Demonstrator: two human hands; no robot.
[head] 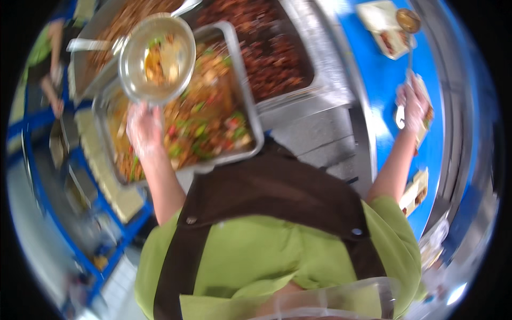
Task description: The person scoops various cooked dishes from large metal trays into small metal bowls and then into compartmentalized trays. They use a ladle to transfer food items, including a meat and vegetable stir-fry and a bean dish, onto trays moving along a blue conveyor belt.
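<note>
My left hand [145, 127], in a clear plastic glove, grips the near rim of a round metal bowl [138, 66]. A little food and sauce lie in the bowl. It is above a deep metal pan [253, 120] of mixed food with green and red pieces. My right hand [412, 102], also gloved, holds the handle of a metal ladle [408, 22] over the blue surface [360, 60]. The ladle's head overlaps an open takeout container [378, 18] with food in one side. Another filled container [425, 90] is partly hidden behind my right hand.
A large tray of dark red-brown food [276, 68] stands beyond the pan. Left of it is a tray of shredded food [116, 36]. Stacked pale containers [108, 168] line the left side. Another filled container [416, 192] sits nearer me. A co-worker's arm [52, 88] shows at far left.
</note>
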